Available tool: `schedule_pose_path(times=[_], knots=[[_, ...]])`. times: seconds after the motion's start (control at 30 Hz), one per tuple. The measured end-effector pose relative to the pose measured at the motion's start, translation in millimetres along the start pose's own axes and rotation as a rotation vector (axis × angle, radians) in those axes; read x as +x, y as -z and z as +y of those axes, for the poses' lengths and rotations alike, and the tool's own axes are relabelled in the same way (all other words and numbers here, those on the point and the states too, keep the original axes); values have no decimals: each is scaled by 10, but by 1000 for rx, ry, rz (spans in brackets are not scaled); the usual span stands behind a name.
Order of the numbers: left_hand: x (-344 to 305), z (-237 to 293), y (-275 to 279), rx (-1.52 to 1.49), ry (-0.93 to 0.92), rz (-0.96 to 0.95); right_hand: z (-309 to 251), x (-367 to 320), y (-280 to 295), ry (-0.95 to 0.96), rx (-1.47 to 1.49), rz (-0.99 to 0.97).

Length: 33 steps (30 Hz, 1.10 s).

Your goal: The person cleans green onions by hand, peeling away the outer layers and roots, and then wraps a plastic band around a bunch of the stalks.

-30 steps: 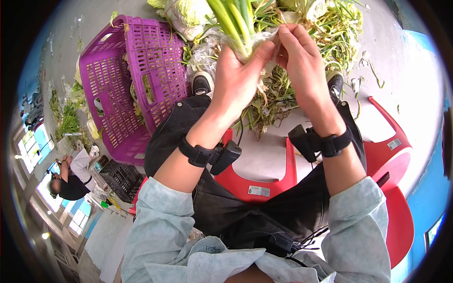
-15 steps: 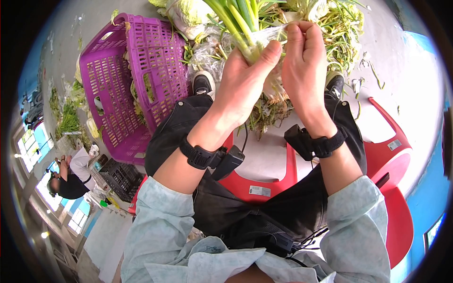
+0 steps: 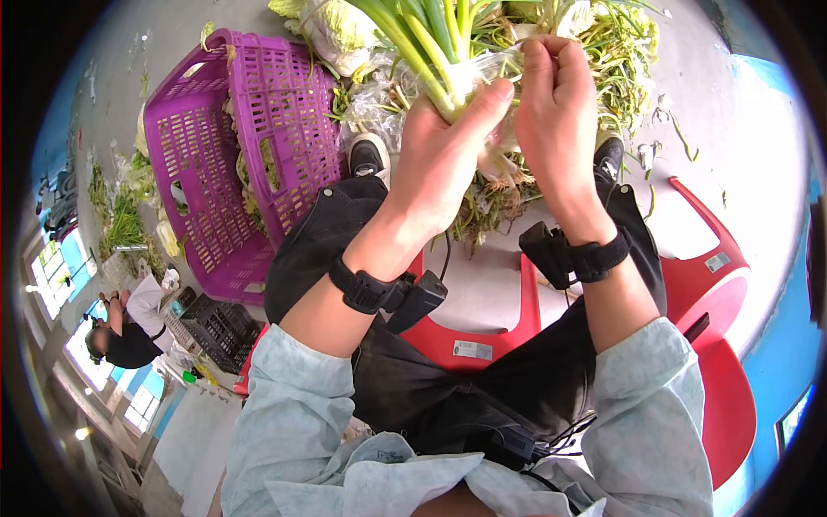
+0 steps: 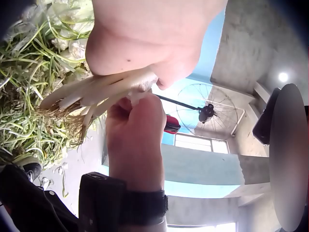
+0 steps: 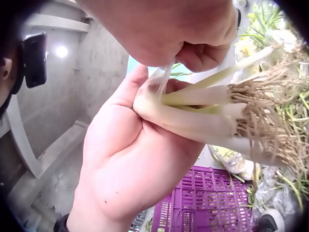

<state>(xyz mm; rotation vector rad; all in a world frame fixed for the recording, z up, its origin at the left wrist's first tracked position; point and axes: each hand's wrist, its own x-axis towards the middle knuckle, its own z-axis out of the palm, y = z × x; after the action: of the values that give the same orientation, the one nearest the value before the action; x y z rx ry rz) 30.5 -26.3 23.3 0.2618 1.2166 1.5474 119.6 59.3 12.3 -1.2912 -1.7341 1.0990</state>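
My left hand grips a bunch of green onions, its thumb lying across the stalks. The white stems and stringy roots stick out past the palm in the right wrist view. A strip of clear plastic film goes round the stalks just above the left thumb. My right hand pinches the end of this film between thumb and curled fingers, to the right of the bunch. In the right wrist view the film stretches tight between the two hands.
Trimmed onion leaves and a Chinese cabbage lie on the floor ahead, with crumpled plastic beside them. To the left a purple crate lies tipped. Red stools stand close by. Another person is far left.
The right hand has moved slightly down and right of the bunch, drawing the film out straighter. The left hand has kept its hold on the onions, shifting a little; between the last two frames little differs.
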Motion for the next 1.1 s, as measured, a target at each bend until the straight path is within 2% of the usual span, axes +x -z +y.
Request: schedule_pose_path(times=[0.27,0.4,0.6,0.8,1.1], knots=[[48,-9,126,117,48,-57,120,23,18,-77,-11,-83],[85,-35,143,265,-94,-80,109,33,39,-52,-57,-66],[100,-13,153,264,-94,58,115,38,47,-106,-48,-94],[112,-30,152,268,-65,-4,102,41,59,-128,-16,-140],[119,-6,182,-25,85,-112,105,-19,21,-124,6,-242]])
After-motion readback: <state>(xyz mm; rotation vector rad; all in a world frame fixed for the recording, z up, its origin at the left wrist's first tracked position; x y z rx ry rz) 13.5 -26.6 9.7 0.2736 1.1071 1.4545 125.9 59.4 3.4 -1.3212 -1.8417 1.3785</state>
